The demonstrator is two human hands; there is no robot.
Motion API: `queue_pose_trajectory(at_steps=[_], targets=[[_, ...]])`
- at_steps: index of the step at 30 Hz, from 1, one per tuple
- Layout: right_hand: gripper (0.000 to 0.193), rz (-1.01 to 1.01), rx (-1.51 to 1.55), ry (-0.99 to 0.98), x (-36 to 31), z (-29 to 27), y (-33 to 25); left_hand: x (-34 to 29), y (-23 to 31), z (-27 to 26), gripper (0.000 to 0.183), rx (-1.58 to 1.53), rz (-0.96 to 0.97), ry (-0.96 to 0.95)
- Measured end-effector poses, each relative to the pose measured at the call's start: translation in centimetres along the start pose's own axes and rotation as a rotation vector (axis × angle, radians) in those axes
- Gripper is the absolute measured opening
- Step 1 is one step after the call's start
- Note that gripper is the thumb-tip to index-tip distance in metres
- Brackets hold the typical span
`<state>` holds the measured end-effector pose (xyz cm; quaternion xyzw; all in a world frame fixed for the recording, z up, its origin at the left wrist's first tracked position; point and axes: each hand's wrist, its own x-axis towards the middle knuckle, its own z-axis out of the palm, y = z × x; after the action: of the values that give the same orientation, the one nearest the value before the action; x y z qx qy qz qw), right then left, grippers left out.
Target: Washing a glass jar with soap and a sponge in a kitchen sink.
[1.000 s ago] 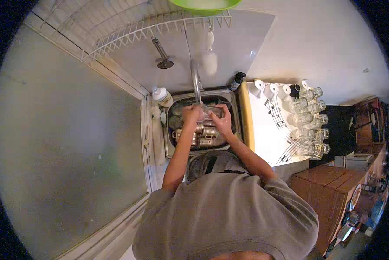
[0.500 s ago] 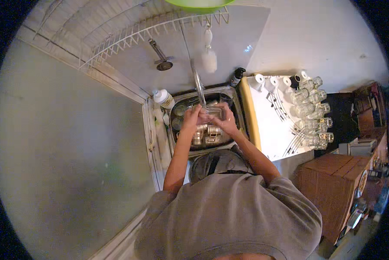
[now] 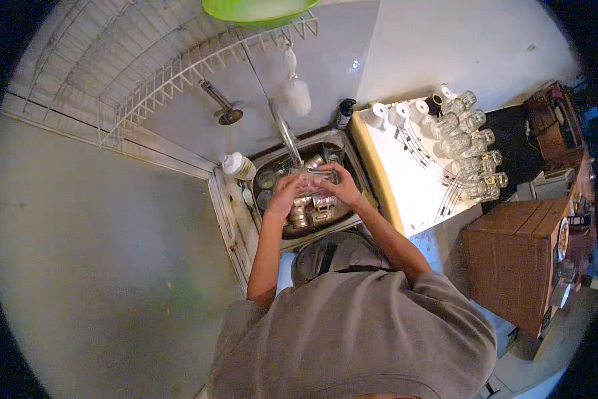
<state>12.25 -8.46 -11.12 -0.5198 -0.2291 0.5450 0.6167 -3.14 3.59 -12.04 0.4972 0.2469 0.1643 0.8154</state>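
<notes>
Over the sink (image 3: 361, 174), below the tap (image 3: 285, 136), both hands are on a clear glass vessel (image 3: 322, 177). Curled fingers of my left hand (image 3: 284, 194) press against its left side. My right hand (image 3: 343, 186) wraps it from the right, thumb and fingers around the glass. Its exact shape is partly hidden by the fingers. Beneath the hands, several shiny ribbed glass mugs (image 3: 299, 217) lie in the basin. More clear glassware (image 3: 267, 178) sits along the basin's left side.
Right of the sink, a white counter (image 3: 405, 166) with music-note patterns bears several clear glass jars (image 3: 457, 143) and white cups (image 3: 377, 114). A dark bottle (image 3: 345, 113) and a white bottle (image 3: 238, 166) flank the sink. A white brush (image 3: 299, 98) hangs below the wire rack (image 3: 205, 63).
The view has turned, so the surroundings sit further left. Both hands still hold the glass below the tap, with the fingers shifted around it and less of it showing.
</notes>
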Motion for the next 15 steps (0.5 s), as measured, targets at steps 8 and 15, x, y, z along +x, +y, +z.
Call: queue_pose_trajectory(at_steps=[8, 15], targets=[[0.032, 0.083, 0.179, 0.103, 0.2, 1.2, -0.6, 0.3, 1.0, -0.1, 0.042, 0.137, -0.105, 0.023], [0.037, -0.534, -0.398, -0.243, 2.8, -0.9, 0.2, 0.5, 0.2, -1.1, 0.044, -0.313, -0.255, -0.001]])
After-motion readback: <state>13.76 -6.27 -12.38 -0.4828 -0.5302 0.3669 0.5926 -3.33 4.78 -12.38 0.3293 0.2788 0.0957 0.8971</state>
